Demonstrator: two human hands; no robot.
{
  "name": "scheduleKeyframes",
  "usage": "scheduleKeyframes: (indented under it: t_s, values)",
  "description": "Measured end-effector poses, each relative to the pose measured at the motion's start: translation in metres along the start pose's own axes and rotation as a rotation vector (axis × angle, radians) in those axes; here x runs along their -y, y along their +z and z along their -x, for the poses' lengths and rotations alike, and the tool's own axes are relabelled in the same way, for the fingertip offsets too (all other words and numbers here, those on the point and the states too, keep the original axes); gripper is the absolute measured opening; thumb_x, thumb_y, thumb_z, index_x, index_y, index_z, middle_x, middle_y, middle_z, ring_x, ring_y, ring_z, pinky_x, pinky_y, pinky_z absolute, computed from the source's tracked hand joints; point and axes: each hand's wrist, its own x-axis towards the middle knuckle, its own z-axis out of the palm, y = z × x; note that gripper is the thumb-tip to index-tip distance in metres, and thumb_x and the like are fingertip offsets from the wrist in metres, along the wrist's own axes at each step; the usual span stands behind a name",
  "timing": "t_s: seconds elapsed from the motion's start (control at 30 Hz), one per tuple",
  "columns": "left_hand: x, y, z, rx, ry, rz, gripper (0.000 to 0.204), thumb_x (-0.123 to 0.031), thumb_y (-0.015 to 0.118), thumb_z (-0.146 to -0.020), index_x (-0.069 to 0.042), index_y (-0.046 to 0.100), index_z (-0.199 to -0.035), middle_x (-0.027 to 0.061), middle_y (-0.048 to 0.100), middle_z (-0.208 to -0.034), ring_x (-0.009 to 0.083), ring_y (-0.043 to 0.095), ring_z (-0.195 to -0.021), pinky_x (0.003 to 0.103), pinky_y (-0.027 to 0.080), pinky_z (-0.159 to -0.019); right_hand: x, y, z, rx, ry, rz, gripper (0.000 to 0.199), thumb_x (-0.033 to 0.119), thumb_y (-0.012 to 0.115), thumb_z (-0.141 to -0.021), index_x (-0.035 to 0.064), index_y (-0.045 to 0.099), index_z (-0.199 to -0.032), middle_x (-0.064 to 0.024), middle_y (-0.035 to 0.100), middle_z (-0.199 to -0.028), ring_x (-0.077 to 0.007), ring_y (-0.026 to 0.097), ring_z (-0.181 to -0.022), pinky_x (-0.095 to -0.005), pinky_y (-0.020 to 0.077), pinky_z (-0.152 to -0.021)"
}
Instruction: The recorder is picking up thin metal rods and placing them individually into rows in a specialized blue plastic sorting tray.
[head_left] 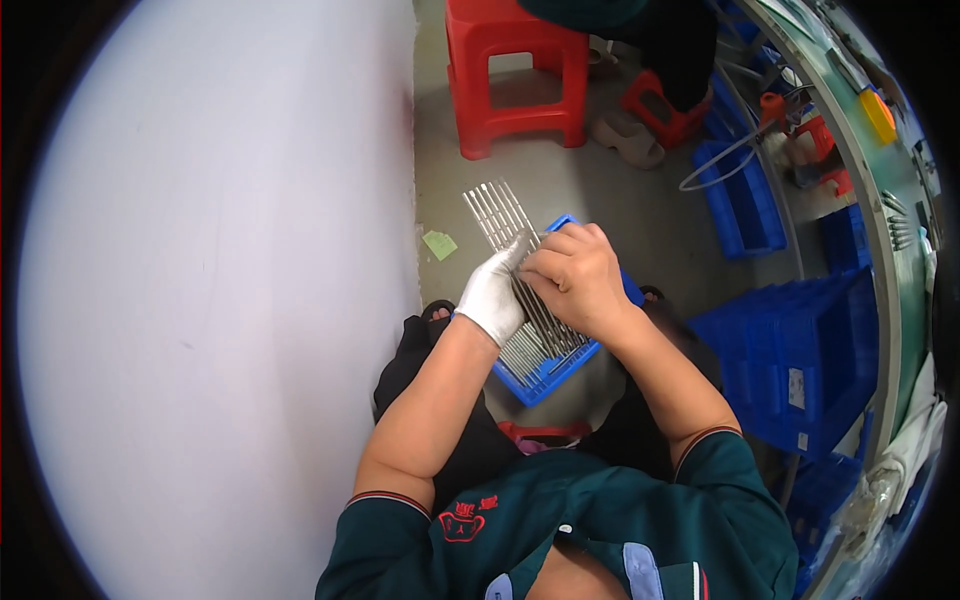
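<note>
Rods (pixel 540 316), slim, metallic: fanning out past the gloved left hand (pixel 495 295), which is curling round them, while the bare right hand (pixel 582 278) is pinching at their middle, which rod being unclear. Bin (pixel 530 393), blue: sitting below both hands, holding further rods (pixel 522 356). Risk: a slackening left grip could be letting rods slip and scatter.
</note>
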Motion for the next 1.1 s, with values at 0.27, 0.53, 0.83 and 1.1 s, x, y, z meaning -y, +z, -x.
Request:
scheduleKeyframes:
  t_s: [0.27,0.53,0.83,1.1]
  values:
    - [-0.003,0.003,0.004,0.034,-0.049,0.003,0.026,-0.024,0.047,-0.099,-0.003,0.057,-0.111,0.0123,0.062,-0.103,0.0243,0.062,-0.092,0.038,0.054,-0.082,-0.003,-0.009,-0.002,-0.020,0.033,-0.030,0.008,0.010,0.074,-0.066,0.0099,0.068,-0.072,-0.0012,0.063,-0.072,-0.0214,0.057,-0.072,-0.0348,0.0396,-0.068]
    - [-0.002,0.004,0.003,0.001,-0.026,0.001,0.028,-0.026,0.048,-0.099,-0.002,0.057,-0.111,0.0117,0.062,-0.102,0.0241,0.063,-0.091,0.037,0.054,-0.080,-0.004,-0.003,0.001,0.029,0.127,-0.138,0.009,0.013,0.075,-0.068,0.0090,0.069,-0.073,-0.0011,0.063,-0.073,-0.0200,0.058,-0.073,-0.0335,0.0400,-0.071]
    - [-0.001,-0.014,-0.007,0.163,-0.045,0.106,0.026,-0.022,0.044,-0.100,-0.004,0.057,-0.113,0.0126,0.061,-0.104,0.0240,0.061,-0.094,0.037,0.053,-0.086,0.001,0.003,0.000,0.016,0.033,-0.080,0.009,0.010,0.075,-0.066,0.0111,0.068,-0.073,-0.0005,0.062,-0.073,-0.0204,0.057,-0.073,-0.0345,0.0394,-0.072]
    - [0.003,0.021,0.004,-0.003,-0.070,0.006,0.034,-0.032,0.050,-0.098,-0.002,0.058,-0.111,0.0124,0.063,-0.103,0.0258,0.063,-0.093,0.039,0.054,-0.083,-0.004,-0.017,0.002,-0.071,0.141,-0.176,0.006,0.010,0.071,-0.070,0.0074,0.068,-0.074,-0.0039,0.061,-0.070,-0.0216,0.057,-0.071,-0.0334,0.0406,-0.073]
